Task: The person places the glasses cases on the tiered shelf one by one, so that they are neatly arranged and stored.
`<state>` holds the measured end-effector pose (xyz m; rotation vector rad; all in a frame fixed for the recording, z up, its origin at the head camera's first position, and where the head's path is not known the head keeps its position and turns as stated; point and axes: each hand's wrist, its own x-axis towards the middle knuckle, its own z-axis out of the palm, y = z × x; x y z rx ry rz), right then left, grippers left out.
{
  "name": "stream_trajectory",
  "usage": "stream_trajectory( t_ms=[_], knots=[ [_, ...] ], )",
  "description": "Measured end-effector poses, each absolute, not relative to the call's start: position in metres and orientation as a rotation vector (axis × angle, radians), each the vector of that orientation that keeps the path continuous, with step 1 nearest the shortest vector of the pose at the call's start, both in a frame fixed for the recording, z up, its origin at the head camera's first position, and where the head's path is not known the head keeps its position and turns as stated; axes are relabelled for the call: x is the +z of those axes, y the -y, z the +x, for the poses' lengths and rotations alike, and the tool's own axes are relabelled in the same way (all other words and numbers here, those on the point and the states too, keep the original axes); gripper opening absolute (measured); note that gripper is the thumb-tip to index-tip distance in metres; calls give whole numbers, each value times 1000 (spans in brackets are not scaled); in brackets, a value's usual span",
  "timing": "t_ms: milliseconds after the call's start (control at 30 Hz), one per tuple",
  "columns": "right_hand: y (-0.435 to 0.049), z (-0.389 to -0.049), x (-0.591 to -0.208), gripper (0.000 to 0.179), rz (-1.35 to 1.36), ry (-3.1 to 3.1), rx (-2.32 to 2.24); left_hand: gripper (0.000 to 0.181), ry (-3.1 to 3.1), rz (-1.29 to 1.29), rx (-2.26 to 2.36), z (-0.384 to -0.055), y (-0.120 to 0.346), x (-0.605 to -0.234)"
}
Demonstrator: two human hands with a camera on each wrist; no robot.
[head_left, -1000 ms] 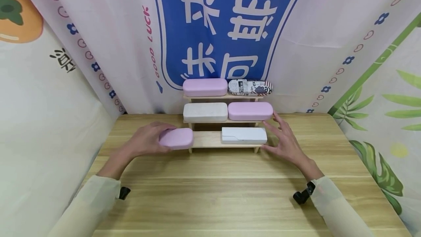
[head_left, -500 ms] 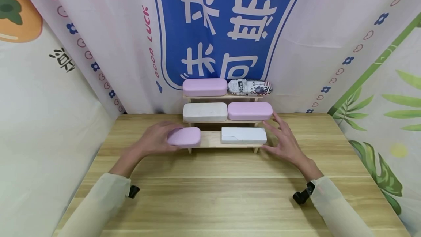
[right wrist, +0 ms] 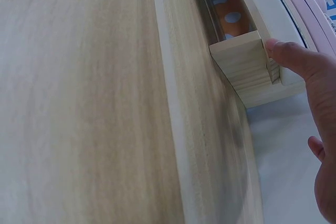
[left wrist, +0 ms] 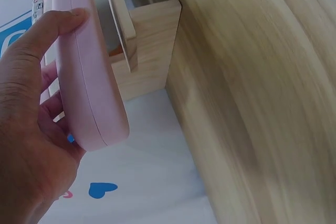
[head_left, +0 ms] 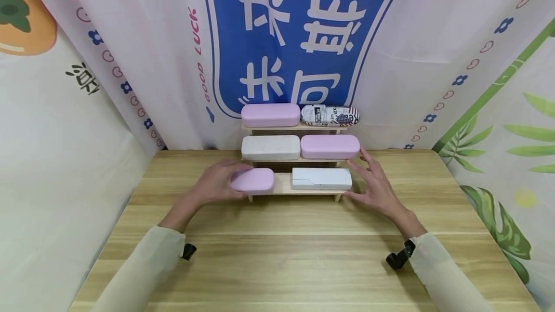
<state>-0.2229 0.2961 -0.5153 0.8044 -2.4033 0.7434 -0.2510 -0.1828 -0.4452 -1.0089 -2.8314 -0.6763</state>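
My left hand (head_left: 218,182) grips a pink glasses case (head_left: 256,181) by its left end, at the left part of the bottom shelf. In the left wrist view the thumb lies on one long side of the pink glasses case (left wrist: 86,72), with the other fingers behind it. My right hand (head_left: 375,187) is spread at the right end of the three-tier wooden rack (head_left: 283,184). Its thumb (right wrist: 294,56) touches the bottom shelf's end, beside a white glasses case (head_left: 322,178). The upper fingers reach up near the middle shelf's right end.
On the middle shelf sit a greyish-white case (head_left: 270,148) and a pink case (head_left: 330,146). Above them stand another pink case (head_left: 270,115) and a newsprint-patterned case (head_left: 330,115). The rack stands at the back of a wooden table (head_left: 277,254), against a printed curtain (head_left: 390,85).
My left hand has moved right with the pink glasses case, bringing it further over the bottom shelf toward the white case. The right hand has stayed in place.
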Motion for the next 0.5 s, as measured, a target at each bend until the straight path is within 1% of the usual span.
stream_trajectory(
  t_ms=[500],
  knots=[
    [-296, -223, -518, 107, 786, 2421, 744, 75, 2801, -1002, -661, -252, 162, -453]
  ],
)
